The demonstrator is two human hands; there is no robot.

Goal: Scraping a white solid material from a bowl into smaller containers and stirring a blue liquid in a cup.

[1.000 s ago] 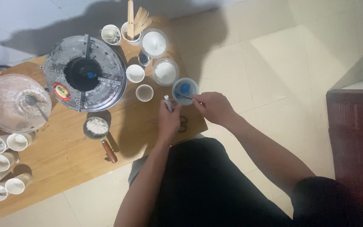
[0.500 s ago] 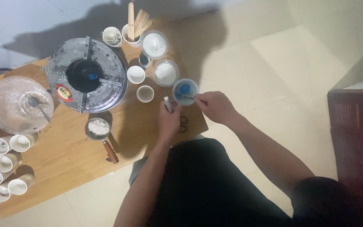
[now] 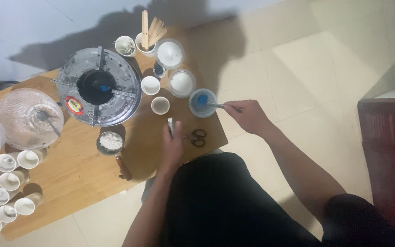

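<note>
My right hand (image 3: 248, 115) grips a thin metal tool (image 3: 216, 106) whose tip rests in a small clear bowl (image 3: 203, 103) holding something blue. My left hand (image 3: 172, 145) is closed around a small white tube-like object (image 3: 170, 124), held upright over the low wooden table (image 3: 69, 169). A pair of scissors (image 3: 198, 136) lies just right of my left hand. A white paper cup (image 3: 160, 105) stands just above that hand.
A round portable gas stove (image 3: 98, 86) sits mid-table. Left of it stands a clear bowl with a spoon (image 3: 23, 118), and several small white cups (image 3: 5, 192) cluster at the left edge. A small pan of white powder (image 3: 110, 142), jars and a cup of wooden sticks (image 3: 146, 36) are nearby.
My left hand has drawn back from the blue bowl toward me with the white tube. My right hand has shifted slightly right, the tool still in the bowl.
</note>
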